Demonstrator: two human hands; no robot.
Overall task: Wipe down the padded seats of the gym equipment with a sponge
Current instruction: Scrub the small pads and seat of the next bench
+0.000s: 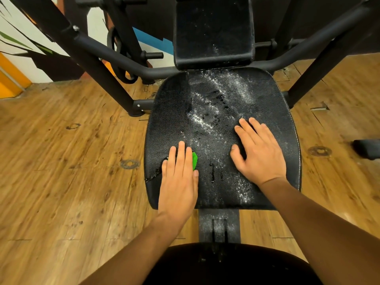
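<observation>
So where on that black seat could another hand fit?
Crowded near side: the left hand presses the green sponge at the left, the right hand lies flat at the right. Free: the powdery strip between them, and the far half of the black padded seat up to the black backrest pad.

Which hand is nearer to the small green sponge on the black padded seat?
Left. The left hand lies flat on the small green sponge, pressing it against the black padded seat. The right hand rests on the seat to the sponge's right, apart from it.
</observation>
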